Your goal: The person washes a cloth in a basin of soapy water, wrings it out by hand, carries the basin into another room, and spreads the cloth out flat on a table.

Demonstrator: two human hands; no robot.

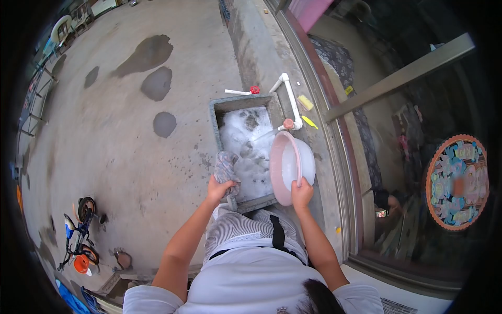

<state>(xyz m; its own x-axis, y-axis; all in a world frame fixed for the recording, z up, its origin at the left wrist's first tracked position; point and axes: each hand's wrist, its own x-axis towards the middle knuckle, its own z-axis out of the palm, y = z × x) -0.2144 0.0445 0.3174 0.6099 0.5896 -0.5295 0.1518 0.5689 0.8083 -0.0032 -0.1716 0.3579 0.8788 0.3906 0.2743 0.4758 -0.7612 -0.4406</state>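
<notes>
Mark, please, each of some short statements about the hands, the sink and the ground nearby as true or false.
The left hand holds a patterned grey cloth. True.
The right hand grips a round pink-and-white plastic basin. True.
White foam lies in the rectangular grey sink. True.
The basin stands level on the floor. False: it is tilted, at the right side of the sink.
Nothing is at the person's far left. False: a small blue-and-black bicycle is there.

Suds (pixel 243 138) in sink (pixel 213 120); cloth (pixel 227 166) at left rim; basin (pixel 285 170) over right; pipe (pixel 292 97), sponge (pixel 305 102) right of sink (window (pixel 413 104) beyond); bicycle (pixel 79 230) well left.
</notes>
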